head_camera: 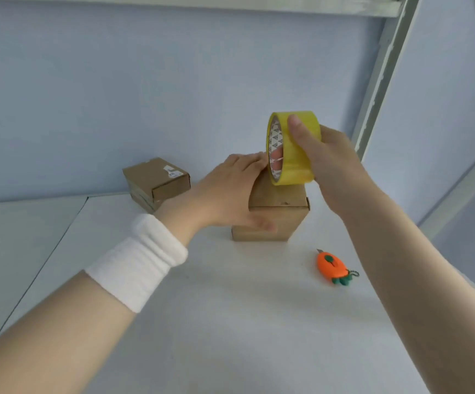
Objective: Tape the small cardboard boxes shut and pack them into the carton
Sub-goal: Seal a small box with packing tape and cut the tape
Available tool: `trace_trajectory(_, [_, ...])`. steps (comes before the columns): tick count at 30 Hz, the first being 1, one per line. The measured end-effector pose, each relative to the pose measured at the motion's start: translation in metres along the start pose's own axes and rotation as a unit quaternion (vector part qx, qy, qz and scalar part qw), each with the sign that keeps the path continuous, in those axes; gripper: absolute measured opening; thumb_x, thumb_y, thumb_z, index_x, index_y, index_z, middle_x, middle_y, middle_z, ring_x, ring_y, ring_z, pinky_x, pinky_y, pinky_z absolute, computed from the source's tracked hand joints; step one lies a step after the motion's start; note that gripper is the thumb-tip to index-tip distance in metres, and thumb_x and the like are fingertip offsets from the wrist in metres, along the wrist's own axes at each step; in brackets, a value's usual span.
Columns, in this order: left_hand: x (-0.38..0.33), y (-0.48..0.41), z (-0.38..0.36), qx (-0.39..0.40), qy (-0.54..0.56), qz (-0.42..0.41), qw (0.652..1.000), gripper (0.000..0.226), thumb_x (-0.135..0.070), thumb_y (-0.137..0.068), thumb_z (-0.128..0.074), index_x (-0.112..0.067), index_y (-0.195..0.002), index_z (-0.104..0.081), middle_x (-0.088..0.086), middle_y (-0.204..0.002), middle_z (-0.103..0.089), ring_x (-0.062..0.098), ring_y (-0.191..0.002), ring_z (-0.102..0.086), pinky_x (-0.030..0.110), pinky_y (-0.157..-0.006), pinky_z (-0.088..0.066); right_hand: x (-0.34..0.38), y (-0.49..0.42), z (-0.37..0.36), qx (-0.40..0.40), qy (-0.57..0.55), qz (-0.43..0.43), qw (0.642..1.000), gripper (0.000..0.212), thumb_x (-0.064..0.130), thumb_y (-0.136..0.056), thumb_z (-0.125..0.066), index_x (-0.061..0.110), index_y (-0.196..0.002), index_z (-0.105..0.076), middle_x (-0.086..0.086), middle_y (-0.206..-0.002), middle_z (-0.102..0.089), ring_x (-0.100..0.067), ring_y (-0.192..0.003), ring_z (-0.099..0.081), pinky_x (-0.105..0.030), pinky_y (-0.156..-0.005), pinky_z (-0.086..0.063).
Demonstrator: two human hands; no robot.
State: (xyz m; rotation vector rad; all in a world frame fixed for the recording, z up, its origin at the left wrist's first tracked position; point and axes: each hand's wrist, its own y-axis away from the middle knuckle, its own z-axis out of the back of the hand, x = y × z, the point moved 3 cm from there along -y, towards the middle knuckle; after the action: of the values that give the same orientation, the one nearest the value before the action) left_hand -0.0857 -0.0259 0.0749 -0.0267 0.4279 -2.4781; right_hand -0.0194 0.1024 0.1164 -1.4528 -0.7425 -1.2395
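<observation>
The small cardboard box (280, 201) being sealed stands on the white table (230, 322), well apart from two more boxes (156, 180) stacked at the back; whether it rests on another box beneath it I cannot tell, and the carton is not in view. The left hand (230, 191), with a white wristband (136, 260) on that arm, lies over the box's top and left edge, fingers flat on top, thumb along the near face, pressing it steady. The right hand (330, 166) grips the yellow tape roll (293, 149), fingers through the core and thumb on the outer band, the roll's lower rim touching the box top. No free strip of tape is clearly visible. The risks, as I judge them: the box is light, so pulling tape could drag or tip it if the left hand eases; the strip may run skew and miss the flap seam; the tape could fold onto itself. The carrot-shaped cutter (332, 265) lies near the right forearm with its blade tip showing, so a careless reach could catch it
</observation>
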Motion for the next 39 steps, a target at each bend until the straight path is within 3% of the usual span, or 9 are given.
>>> trace_trajectory(6, [0.026, -0.027, -0.016, 0.002, 0.041, 0.069, 0.997, 0.095, -0.064, -0.074, -0.06, -0.016, -0.148, -0.023, -0.001, -0.146, -0.032, 0.02, -0.131, -0.025, 0.029, -0.11, -0.023, -0.034, -0.023, -0.008, -0.021, -0.005, -0.005, 1.0, 0.03, 0.039, -0.089, -0.058, 0.01, -0.092, -0.061, -0.003, -0.073, -0.069, -0.017, -0.077, -0.067, -0.04, -0.091, -0.052])
trace_trajectory(9, [0.03, -0.036, -0.017, 0.022, 0.047, 0.067, 0.996, 0.079, -0.062, -0.077, -0.058, -0.023, -0.141, -0.033, -0.001, -0.139, -0.039, 0.021, -0.124, -0.03, 0.03, -0.104, -0.028, -0.034, -0.024, -0.011, -0.07, 0.04, 0.017, 0.997, 0.022, 0.039, -0.09, -0.057, 0.018, -0.085, -0.059, 0.003, -0.07, -0.07, -0.013, -0.077, -0.068, -0.036, -0.083, -0.054])
trace_trajectory(14, [0.047, -0.046, -0.016, 0.071, 0.066, 0.111, 0.989, 0.081, -0.066, -0.078, -0.054, -0.022, -0.143, -0.032, 0.003, -0.138, -0.039, 0.024, -0.127, -0.03, 0.035, -0.102, -0.031, -0.012, -0.003, -0.011, -0.109, 0.056, 0.019, 0.992, 0.029, 0.036, -0.091, -0.055, 0.016, -0.07, -0.055, 0.015, -0.042, -0.058, 0.004, -0.041, -0.053, -0.009, -0.044, -0.041])
trace_trajectory(23, [0.042, -0.049, -0.017, 0.079, 0.07, 0.132, 0.986, 0.094, -0.066, -0.079, -0.053, -0.018, -0.15, -0.015, 0.001, -0.151, -0.027, 0.023, -0.138, -0.018, 0.036, -0.109, -0.024, -0.069, 0.062, -0.001, -0.128, 0.08, -0.082, 0.985, 0.028, 0.032, -0.091, -0.055, 0.006, -0.08, -0.06, 0.001, -0.051, -0.06, 0.003, -0.036, -0.051, -0.009, -0.04, -0.038])
trace_trajectory(27, [0.048, -0.043, -0.018, 0.099, 0.115, 0.108, 0.983, 0.095, -0.048, -0.082, -0.063, -0.018, -0.151, -0.004, -0.003, -0.155, -0.017, 0.024, -0.14, -0.01, 0.037, -0.112, -0.019, -0.078, 0.059, -0.005, -0.124, 0.119, -0.091, 0.981, 0.028, 0.034, -0.092, -0.055, 0.01, -0.075, -0.054, 0.002, -0.05, -0.058, 0.003, -0.035, -0.05, -0.009, -0.04, -0.035])
trace_trajectory(31, [0.046, -0.026, -0.006, 0.024, 0.231, 0.068, 0.97, 0.063, -0.038, -0.084, -0.066, -0.036, -0.139, -0.037, -0.008, -0.144, -0.038, 0.013, -0.136, -0.03, 0.023, -0.11, -0.025, -0.052, 0.066, 0.005, -0.123, 0.066, -0.09, 0.986, 0.029, 0.034, -0.091, -0.055, 0.009, -0.078, -0.061, 0.006, -0.041, -0.058, 0.001, -0.034, -0.049, -0.009, -0.038, -0.036])
trace_trajectory(34, [0.035, -0.01, 0.011, -0.024, 0.403, 0.065, 0.912, 0.021, -0.042, -0.09, -0.055, -0.035, -0.107, -0.065, -0.016, -0.114, -0.063, 0.0, -0.109, -0.056, 0.016, -0.096, -0.039, -0.017, 0.065, 0.015, -0.104, 0.037, -0.042, 0.993, 0.049, 0.049, -0.086, -0.058, 0.003, -0.069, -0.06, 0.0, -0.058, -0.069, -0.003, -0.05, -0.061, -0.014, -0.053, -0.047])
trace_trajectory(36, [0.034, -0.001, 0.009, -0.018, 0.447, 0.111, 0.888, 0.034, -0.04, -0.095, -0.046, -0.013, -0.105, -0.065, -0.009, -0.098, -0.064, 0.003, -0.092, -0.058, 0.021, -0.087, -0.041, -0.003, 0.058, 0.016, -0.058, 0.02, -0.039, 0.997, 0.057, 0.057, -0.079, -0.059, 0.001, -0.077, -0.06, -0.009, -0.078, -0.072, -0.019, -0.073, -0.069, -0.033, -0.073, -0.054])
trace_trajectory(39, [0.041, 0.009, -0.023, 0.007, 0.396, 0.225, 0.89, 0.042, -0.043, -0.095, -0.046, -0.007, -0.102, -0.063, 0.003, -0.095, -0.064, 0.01, -0.087, -0.055, 0.027, -0.081, -0.04, -0.012, 0.044, 0.003, 0.004, -0.011, -0.08, 0.997, 0.03, 0.041, -0.088, -0.055, 0.014, -0.079, -0.065, 0.006, -0.067, -0.072, -0.012, -0.062, -0.066, -0.025, -0.061, -0.055])
